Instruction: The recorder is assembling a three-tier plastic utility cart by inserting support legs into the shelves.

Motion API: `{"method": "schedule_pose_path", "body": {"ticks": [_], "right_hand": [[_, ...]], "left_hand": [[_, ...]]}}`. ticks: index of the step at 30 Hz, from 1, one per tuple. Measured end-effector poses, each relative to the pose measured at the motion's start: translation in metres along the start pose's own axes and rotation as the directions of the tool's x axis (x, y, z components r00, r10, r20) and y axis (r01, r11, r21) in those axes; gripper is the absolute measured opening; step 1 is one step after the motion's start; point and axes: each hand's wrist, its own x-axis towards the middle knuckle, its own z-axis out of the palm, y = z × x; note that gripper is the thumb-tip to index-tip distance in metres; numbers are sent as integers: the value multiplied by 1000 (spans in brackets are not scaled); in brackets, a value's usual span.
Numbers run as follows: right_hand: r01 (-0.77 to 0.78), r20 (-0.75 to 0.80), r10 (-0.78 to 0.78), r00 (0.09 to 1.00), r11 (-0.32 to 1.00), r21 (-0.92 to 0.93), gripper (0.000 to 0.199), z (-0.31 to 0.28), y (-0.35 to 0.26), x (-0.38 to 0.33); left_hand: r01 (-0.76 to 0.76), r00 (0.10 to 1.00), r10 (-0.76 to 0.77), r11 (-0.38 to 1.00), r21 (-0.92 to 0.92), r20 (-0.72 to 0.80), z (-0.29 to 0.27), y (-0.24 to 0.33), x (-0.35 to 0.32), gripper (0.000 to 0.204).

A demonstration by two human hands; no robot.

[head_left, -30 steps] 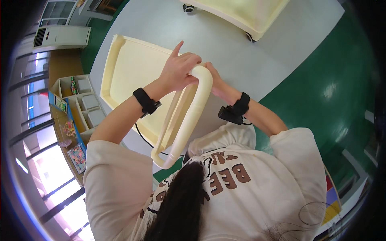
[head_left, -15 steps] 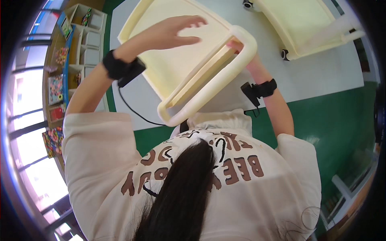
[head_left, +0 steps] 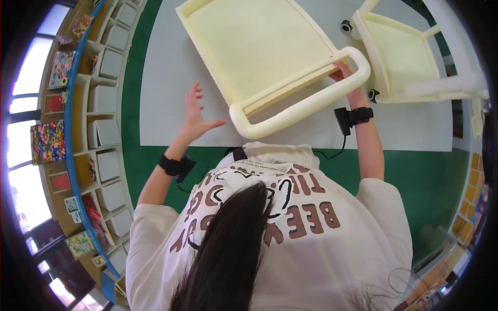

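Observation:
A cream plastic tray (head_left: 254, 41) with raised edges and a thick looped handle (head_left: 311, 106) is tilted in front of me. My right hand (head_left: 343, 71) is closed around the handle's right end, with some fingers hidden beneath the plastic. To the left of the tray, my left hand (head_left: 197, 116) is off it, fingers spread and nothing in them. Right of the tray stands a cream wheeled trolley frame (head_left: 402, 57), with black and white casters (head_left: 373, 95) on its near side.
Under the tray is a pale grey table (head_left: 171, 114) on a green floor (head_left: 415, 181). Along the left wall run shelves with white bins (head_left: 106, 98) and colourful pictures (head_left: 47, 141). Black straps with small devices sit on both my wrists.
My left hand has come off the tray's top, down and to the left. The tray has shifted right, with my right hand still on its handle. My view has turned somewhat.

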Motion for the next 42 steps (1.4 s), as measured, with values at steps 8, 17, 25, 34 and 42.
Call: {"method": "schedule_pose_path", "body": {"ticks": [8, 17, 25, 34, 42], "right_hand": [[-158, 44, 156, 987, 987, 29, 24, -2, 2, 18], [-285, 90, 298, 950, 949, -137, 41, -27, -9, 14], [-114, -162, -319, 934, 162, -980, 15, -39, -57, -62], [520, 505, -434, 746, -95, -849, 34, 165, -154, -134], [363, 375, 37, 926, 170, -916, 33, 198, -144, -112]], "left_hand": [[621, 753, -32, -296, -726, 657, 50, -46, 15, 65], [543, 836, 118, -41, -839, 535, 73, -57, 24, 52], [592, 806, 14, 7, -806, 592, 62, -30, 41, 42], [546, 836, 33, 37, -837, 547, 38, 22, 65, 40], [445, 895, 38, -74, -892, 444, 48, 55, 76, 44]]}}
